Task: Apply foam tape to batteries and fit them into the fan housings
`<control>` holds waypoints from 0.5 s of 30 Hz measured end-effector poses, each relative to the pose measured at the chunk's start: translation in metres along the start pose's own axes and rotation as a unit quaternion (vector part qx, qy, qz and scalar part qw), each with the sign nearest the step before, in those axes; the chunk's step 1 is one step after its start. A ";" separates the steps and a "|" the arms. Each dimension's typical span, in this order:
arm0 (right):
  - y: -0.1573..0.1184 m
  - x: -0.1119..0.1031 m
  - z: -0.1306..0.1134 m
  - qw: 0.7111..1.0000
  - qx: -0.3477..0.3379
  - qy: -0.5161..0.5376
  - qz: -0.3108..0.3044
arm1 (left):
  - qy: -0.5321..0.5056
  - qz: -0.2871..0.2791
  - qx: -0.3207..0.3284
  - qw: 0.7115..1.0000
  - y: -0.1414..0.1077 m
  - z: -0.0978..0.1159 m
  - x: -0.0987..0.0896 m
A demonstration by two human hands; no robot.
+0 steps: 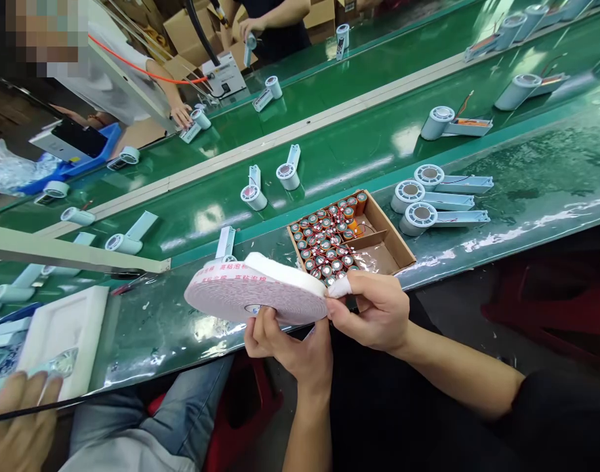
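Note:
A large roll of white foam tape (221,298) with red print on its liner is held up in front of me, tilted, over the bench edge. My left hand (294,347) grips it from below, with fingers at the core hole and the thumb near the rim. My right hand (373,308) pinches at the tape's end on the right side of the roll; the index fingertip has a white wrap on it. Just behind the hands sits a cardboard box (391,246) holding several orange battery cells (324,236) with red and black wires.
Several light-blue fan housings with handles (420,216) lie right of the box; more ride on the green conveyor (363,157). At left, a neighbour's hand (24,406) is near a white foam tray (78,328). Two people work across the line. A metal bar (83,252) juts in from the left.

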State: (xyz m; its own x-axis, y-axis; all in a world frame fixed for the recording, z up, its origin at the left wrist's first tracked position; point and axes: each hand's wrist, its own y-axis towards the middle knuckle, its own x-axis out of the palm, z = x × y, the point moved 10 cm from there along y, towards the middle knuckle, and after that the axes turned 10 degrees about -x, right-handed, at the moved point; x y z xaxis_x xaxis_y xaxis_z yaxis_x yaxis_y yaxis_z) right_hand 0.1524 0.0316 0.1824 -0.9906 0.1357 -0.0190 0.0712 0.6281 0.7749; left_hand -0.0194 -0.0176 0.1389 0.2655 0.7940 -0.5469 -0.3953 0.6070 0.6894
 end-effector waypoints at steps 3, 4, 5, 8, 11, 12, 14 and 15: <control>0.001 0.001 -0.004 1.000 -0.010 -0.011 -0.009 | 0.009 0.007 0.008 1.000 0.003 0.003 -0.002; 0.001 0.001 -0.004 1.000 -0.010 -0.013 -0.011 | 0.013 0.010 0.012 1.000 0.003 0.004 -0.003; 0.001 0.002 -0.004 1.000 -0.009 -0.015 -0.013 | 0.017 0.014 0.016 1.000 0.004 0.005 -0.004; 0.000 0.002 -0.003 1.000 -0.004 -0.020 -0.016 | 0.027 0.025 0.025 0.999 0.005 0.007 -0.007; 0.000 0.002 -0.001 1.000 0.002 -0.025 -0.017 | 0.032 0.031 0.028 0.999 0.005 0.008 -0.008; 0.000 0.002 0.000 1.000 0.005 -0.026 -0.016 | 0.031 0.035 0.030 0.998 0.005 0.008 -0.009; 0.000 0.002 0.001 0.999 0.008 -0.028 -0.014 | 0.025 0.042 0.034 0.998 0.005 0.007 -0.009; 0.000 0.002 0.001 0.999 0.009 -0.029 -0.014 | 0.021 0.048 0.037 0.998 0.004 0.006 -0.010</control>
State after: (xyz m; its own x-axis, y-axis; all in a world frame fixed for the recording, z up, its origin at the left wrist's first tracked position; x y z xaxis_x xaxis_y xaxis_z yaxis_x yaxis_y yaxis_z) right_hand 0.1501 0.0327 0.1817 -0.9839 0.1614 -0.0768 0.0464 0.6457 0.7622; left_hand -0.0185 -0.0226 0.1498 0.1929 0.8472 -0.4950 -0.3504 0.5307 0.7717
